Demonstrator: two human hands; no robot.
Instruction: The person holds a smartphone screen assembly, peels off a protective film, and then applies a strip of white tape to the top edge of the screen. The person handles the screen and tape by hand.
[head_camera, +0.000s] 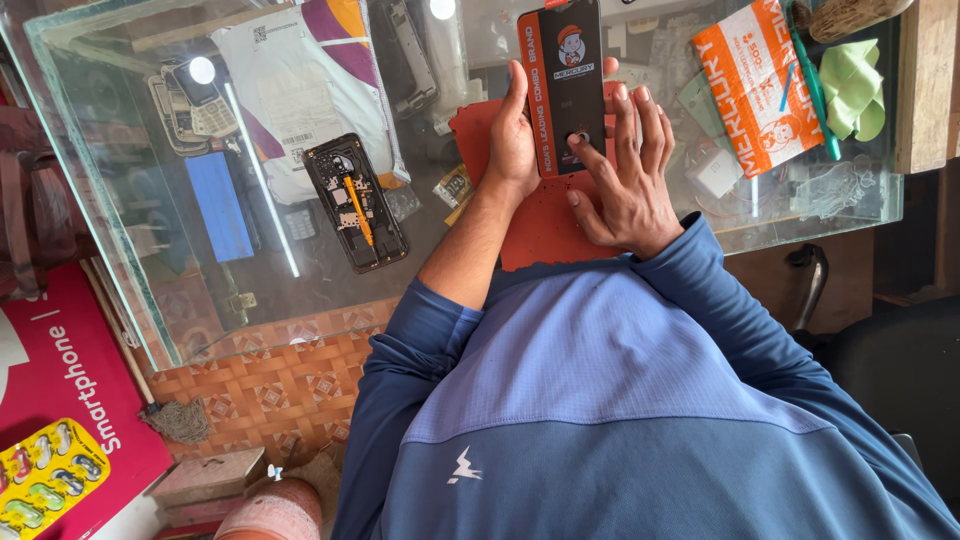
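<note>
My left hand (514, 135) is shut on a flat black package with an orange side strip (563, 85), gripping its left edge and holding it upright over a red work mat (545, 225) on a glass counter (120, 250). My right hand (625, 180) rests against the package's lower right side, with the index fingertip pressing on its face near the bottom edge. Both forearms reach out from blue sleeves.
To the left on the glass lies an opened black phone (355, 200) with an orange tool across it. An orange-and-white packet (755, 85), a green-handled tool and pale green folded material (850, 85) lie at the right. A blue block (220, 205) and a keypad phone (195, 100) show under the glass.
</note>
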